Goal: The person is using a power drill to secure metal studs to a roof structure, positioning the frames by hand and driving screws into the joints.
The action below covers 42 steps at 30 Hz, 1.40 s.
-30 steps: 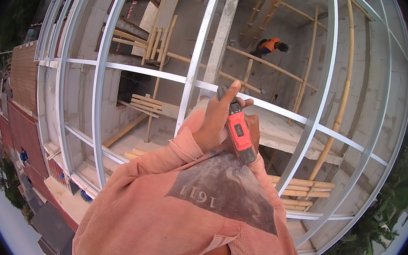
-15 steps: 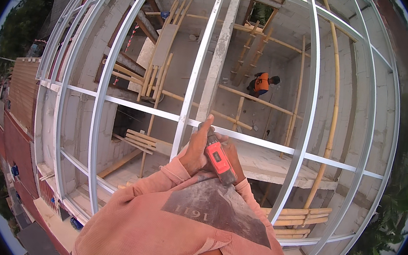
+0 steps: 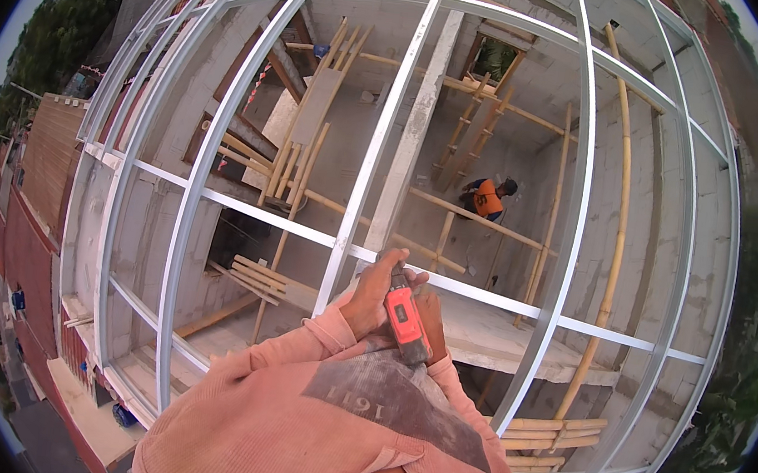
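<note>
A red and black cordless drill [image 3: 405, 317] is in my right hand [image 3: 429, 312], whose fingers are mostly hidden behind the tool's body. My left hand [image 3: 372, 289] is against the drill's left side near its front end, with its fingers pressed together. What those fingers pinch is hidden. Both hands are close to a silvery metal cross batten [image 3: 456, 287], just right of where it meets a long metal rafter [image 3: 369, 167]. The drill's tip and any screw are hidden by my hands.
More curved metal rafters [image 3: 582, 165] form an open grid. Beneath it lie grey block walls [image 3: 649, 180], a concrete beam [image 3: 413, 135] and bamboo poles [image 3: 617, 205]. A person in an orange vest [image 3: 487, 199] is far below. Reddish roofs [image 3: 28, 230] lie outside at left.
The frame and my hands appear lower in the picture as the view shifts. The drill stays in my right hand. The person below is turned and bent slightly differently.
</note>
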Each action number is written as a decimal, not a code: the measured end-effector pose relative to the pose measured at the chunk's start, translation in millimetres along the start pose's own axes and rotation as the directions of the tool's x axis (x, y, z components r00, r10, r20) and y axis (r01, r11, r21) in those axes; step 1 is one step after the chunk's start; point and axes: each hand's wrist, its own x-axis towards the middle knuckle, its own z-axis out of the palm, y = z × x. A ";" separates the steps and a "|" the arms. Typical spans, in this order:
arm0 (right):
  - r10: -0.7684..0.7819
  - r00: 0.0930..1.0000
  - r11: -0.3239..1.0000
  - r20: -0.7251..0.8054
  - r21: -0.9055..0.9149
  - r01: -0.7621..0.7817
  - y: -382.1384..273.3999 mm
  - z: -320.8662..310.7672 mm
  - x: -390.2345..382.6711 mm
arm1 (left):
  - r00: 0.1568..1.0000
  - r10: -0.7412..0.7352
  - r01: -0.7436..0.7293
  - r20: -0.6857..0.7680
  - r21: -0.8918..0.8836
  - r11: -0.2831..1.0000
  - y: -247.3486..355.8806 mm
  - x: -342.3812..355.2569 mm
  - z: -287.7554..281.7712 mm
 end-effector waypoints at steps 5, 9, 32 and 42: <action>0.068 0.996 0.994 -0.049 0.090 -0.064 -8.9 -13.1 -3.0 | 0.997 0.064 -0.068 0.045 0.095 0.993 -1.2 -6.8 15.0; 0.115 0.980 0.966 -0.160 0.250 -0.072 -22.2 -29.4 0.4 | 0.958 0.140 -0.205 0.252 0.253 0.945 -5.9 -39.0 36.9; 0.215 0.904 0.927 0.369 0.213 -0.308 -119.1 -276.5 79.7 | 0.632 0.059 -0.683 0.772 0.520 0.513 -35.9 -69.8 50.1; -0.180 0.738 0.960 0.651 -0.046 0.275 -136.7 -278.0 133.9 | 0.598 0.002 -0.687 0.802 0.512 0.516 -45.5 -63.1 53.7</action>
